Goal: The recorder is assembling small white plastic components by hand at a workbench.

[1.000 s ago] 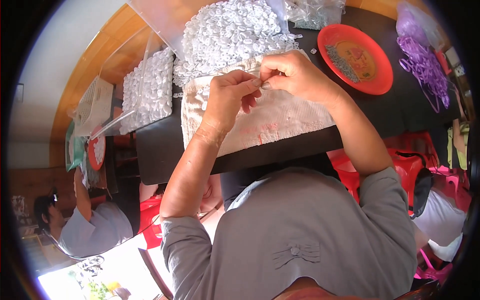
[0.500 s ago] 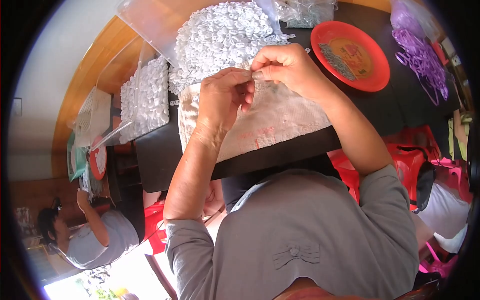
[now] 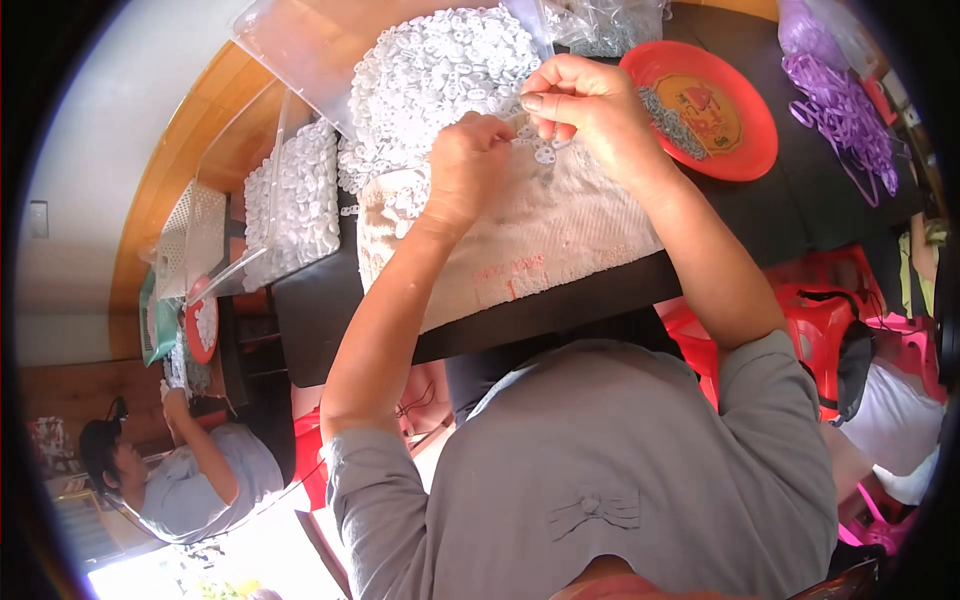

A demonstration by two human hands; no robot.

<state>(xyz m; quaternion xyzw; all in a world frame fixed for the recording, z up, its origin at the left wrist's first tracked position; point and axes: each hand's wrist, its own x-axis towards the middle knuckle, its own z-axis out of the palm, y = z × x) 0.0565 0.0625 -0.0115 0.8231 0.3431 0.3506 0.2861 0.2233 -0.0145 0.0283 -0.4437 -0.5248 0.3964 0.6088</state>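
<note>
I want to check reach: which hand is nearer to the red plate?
Right. The right hand is just left of the red plate; the left hand is farther left.

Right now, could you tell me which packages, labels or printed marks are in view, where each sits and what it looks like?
Clear plastic bag: top edge of the table, behind the right hand; crumpled, holding small pale pieces.
Red plate: right of the hands; round, with a yellow-brown printed picture at its centre.
Red stamp: near edge of the cream cloth under the hands; faded, blocky.
Wall plate: far left wall; small white rectangle.
</note>
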